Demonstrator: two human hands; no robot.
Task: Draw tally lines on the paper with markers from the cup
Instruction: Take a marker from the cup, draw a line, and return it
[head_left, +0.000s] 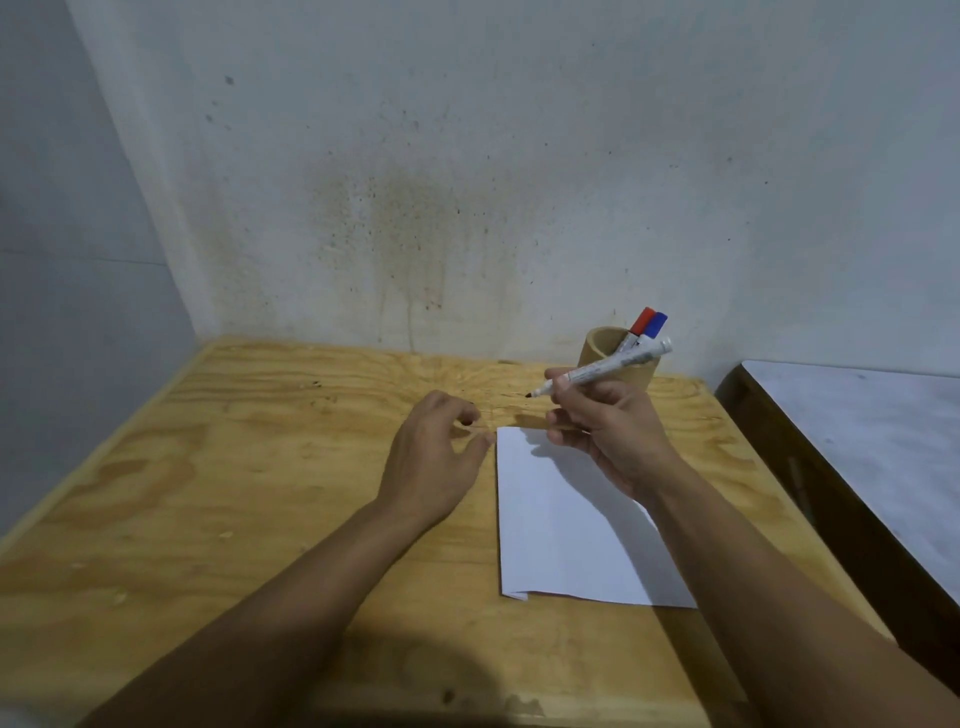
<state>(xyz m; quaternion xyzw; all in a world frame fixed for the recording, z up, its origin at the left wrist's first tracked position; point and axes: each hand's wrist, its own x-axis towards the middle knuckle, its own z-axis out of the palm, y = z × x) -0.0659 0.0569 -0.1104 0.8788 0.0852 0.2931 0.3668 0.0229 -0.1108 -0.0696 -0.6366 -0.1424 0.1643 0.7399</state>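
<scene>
While apparently uncapped, marker (597, 370) in right hand (605, 431).

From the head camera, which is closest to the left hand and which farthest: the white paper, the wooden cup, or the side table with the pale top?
1. The paper: just right of the left hand, its corner almost at the fingertips.
2. The cup: farther back and right, by the wall.
3. The side table: far right, beyond the wooden table's edge.

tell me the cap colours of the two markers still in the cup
One red cap and one blue cap, seen in the head view.
</scene>
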